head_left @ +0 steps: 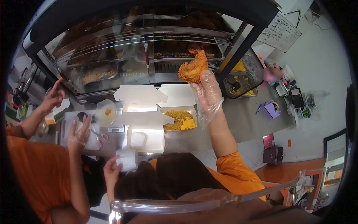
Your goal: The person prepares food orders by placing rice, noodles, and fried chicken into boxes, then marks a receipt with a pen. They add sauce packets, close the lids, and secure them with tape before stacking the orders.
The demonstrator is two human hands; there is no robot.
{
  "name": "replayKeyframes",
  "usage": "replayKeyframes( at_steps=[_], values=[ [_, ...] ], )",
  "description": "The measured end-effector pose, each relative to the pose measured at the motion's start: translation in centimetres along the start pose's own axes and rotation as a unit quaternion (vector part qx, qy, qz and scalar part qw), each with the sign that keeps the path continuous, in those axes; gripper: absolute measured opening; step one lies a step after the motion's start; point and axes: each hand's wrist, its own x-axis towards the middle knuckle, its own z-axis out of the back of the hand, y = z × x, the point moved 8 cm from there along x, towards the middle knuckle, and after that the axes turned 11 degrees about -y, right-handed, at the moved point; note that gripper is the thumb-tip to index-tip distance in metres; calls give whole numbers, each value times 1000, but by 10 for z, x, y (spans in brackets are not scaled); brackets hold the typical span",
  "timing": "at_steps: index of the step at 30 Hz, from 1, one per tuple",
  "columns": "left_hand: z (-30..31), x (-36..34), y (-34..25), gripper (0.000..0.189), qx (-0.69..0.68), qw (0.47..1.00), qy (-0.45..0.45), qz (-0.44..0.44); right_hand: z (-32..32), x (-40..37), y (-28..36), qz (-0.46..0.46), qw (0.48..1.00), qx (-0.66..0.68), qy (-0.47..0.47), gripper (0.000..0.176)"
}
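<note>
My right hand (210, 91), in a clear plastic glove, grips a piece of fried chicken (194, 69) in front of the warming cabinet. Low at the body, my left hand (111, 170) has its fingers closed on a white cup-like cylinder (126, 159); its inside is hidden. Below my right hand, an open white box (179, 100) contains yellow rice (174, 116) and a bright yellow piece (188, 124). Nearer my left hand, another open box (154, 141) holds a rounded white lump (138, 139). A further open box (140, 93) stands behind it.
At left, a co-worker in orange holds up a gloved hand (79, 135) and a bare hand (54, 98). Trays of fried food sit inside the glass cabinet (145, 80). Scissors (99, 136), a bowl (105, 116), a small scale (115, 130) and a tape dispenser (272, 109) lie on the counter.
</note>
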Motion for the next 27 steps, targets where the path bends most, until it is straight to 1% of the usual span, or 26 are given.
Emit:
replayKeyframes(
  at_steps=[1, 4, 5, 7, 8, 9, 10, 11, 13, 14, 15, 16, 17, 18, 20, 21, 22, 24, 26, 27],
  values=[
    [1, 0, 1, 37, -3, 1000, -2, 1, -1, 1, 4, 6, 1000, -8, -6, 43],
    [13, 2, 3, 38, 8, 999, 18, -25, -17, 29, 46, 46, 995, 85, 38, 41],
    [20, 5, 6, 38, 21, 999, 18, -28, -21, 40, 68, 75, 994, 72, 32, 40],
    [35, 7, 13, 37, 45, 998, 16, -32, 0, 82, 102, 180, 980, -33, -76, 40],
    [40, 6, 14, 37, 52, 998, 13, -21, -2, 92, 118, 209, 961, -105, -145, 42],
    [40, 5, 13, 37, 44, 999, 6, -26, -5, 100, 134, 235, 932, -175, -212, 45],
    [39, 3, 12, 37, 36, 999, -1, -30, -3, 125, 150, 266, 894, -284, -223, 46],
    [40, 0, 12, 38, 27, 999, -8, -31, 1, 153, 162, 292, 842, -389, -232, 47],
    [41, -5, 14, 39, 19, 1000, 3, -22, 0, 187, 172, 301, 787, -462, -277, 47],
    [41, -9, 12, 39, 17, 1000, 1, -21, -5, 201, 177, 342, 728, -523, -282, 47],
    [41, -12, 10, 39, 15, 1000, -1, -20, -11, 215, 182, 381, 659, -578, -293, 47],
    [42, -15, 8, 39, 32, 999, -9, -27, -22, 229, 185, 451, 546, -647, -282, 47],
    [44, -17, 5, 39, 48, 998, -18, -35, -37, 233, 181, 511, 421, -701, -264, 47],
    [46, -19, 4, 38, 65, 997, -26, -42, -40, 232, 179, 471, 487, -695, -242, 50],
    [53, -17, 16, 39, 21, 997, -34, -65, -54, 215, 173, 381, 609, -669, -191, 57],
    [56, -17, 16, 39, -1, 996, -37, -76, -61, 216, 166, 346, 623, -682, -165, 56],
    [59, -17, 19, 40, -3, 998, -40, -58, -65, 217, 158, 316, 626, -701, -129, 55],
    [65, -20, 24, 41, -10, 999, -47, -19, -78, 224, 140, 264, 587, -764, -43, 54],
    [75, -12, 34, 41, 46, 996, -47, -58, -88, 228, 126, 221, 528, -820, 27, 52],
    [73, -13, 27, 41, 76, 993, -46, -76, -91, 228, 121, 204, 503, -839, 49, 51]
  ],
)
